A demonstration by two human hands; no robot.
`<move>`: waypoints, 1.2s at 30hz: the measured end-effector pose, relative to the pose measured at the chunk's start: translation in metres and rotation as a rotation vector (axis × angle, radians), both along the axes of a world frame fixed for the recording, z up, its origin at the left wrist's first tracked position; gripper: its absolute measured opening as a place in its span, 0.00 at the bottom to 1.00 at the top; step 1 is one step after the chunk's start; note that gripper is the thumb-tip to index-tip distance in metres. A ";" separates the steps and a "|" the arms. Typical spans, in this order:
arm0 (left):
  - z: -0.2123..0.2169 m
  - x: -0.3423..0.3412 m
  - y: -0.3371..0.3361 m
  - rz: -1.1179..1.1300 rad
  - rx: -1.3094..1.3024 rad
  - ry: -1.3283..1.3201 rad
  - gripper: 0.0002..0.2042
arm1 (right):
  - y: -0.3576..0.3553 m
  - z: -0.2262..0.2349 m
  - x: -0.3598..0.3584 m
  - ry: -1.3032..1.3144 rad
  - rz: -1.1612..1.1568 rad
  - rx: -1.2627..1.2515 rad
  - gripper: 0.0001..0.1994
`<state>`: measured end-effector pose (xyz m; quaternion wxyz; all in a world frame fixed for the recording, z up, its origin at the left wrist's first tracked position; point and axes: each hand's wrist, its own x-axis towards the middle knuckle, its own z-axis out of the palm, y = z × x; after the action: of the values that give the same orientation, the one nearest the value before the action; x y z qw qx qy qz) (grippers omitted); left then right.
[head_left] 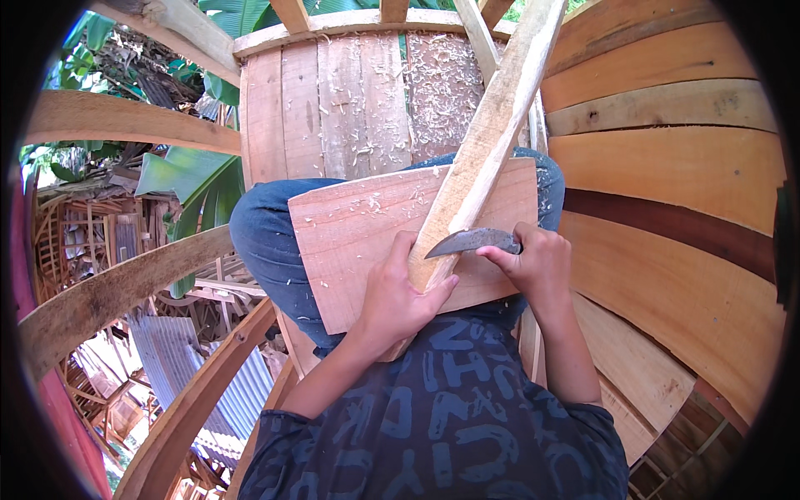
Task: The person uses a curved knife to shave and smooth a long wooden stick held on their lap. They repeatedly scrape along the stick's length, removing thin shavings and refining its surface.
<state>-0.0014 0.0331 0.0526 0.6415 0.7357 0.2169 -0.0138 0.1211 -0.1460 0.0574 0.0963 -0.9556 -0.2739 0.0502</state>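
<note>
A long wooden pole runs from my waist up toward the far right, its surface freshly cut and pale. My left hand is wrapped around its near part, the thumb lying across the wood. In my right hand is a knife with a curved dark blade, which lies across the pole just beyond my left hand. The knife's handle is hidden in my fist. Under the pole a flat reddish board rests across my lap, with a few shavings on it.
Curled shavings cover the plank floor ahead. Wide planks form a wall at the right. Curved timbers frame the open left side, with corrugated metal sheets below and banana leaves beyond.
</note>
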 end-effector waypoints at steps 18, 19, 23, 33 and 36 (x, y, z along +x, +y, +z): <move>0.007 0.001 -0.006 0.017 -0.005 0.124 0.26 | -0.014 0.026 0.001 0.211 -0.208 0.138 0.34; 0.003 0.000 -0.008 0.028 0.002 0.080 0.26 | -0.003 0.024 -0.015 0.234 -0.096 0.036 0.34; 0.000 -0.002 -0.008 0.022 0.057 0.075 0.25 | 0.007 0.005 -0.024 0.256 -0.057 -0.002 0.36; 0.004 -0.008 -0.008 -0.014 0.105 0.152 0.26 | -0.034 -0.013 0.072 0.175 -0.482 -0.092 0.40; 0.006 -0.007 -0.004 0.002 0.045 0.107 0.26 | -0.082 -0.004 0.097 0.065 -0.669 0.017 0.38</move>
<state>-0.0082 0.0295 0.0589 0.6122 0.7480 0.2520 -0.0476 0.2184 -0.2283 0.0537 0.1239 -0.9896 0.0578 0.0442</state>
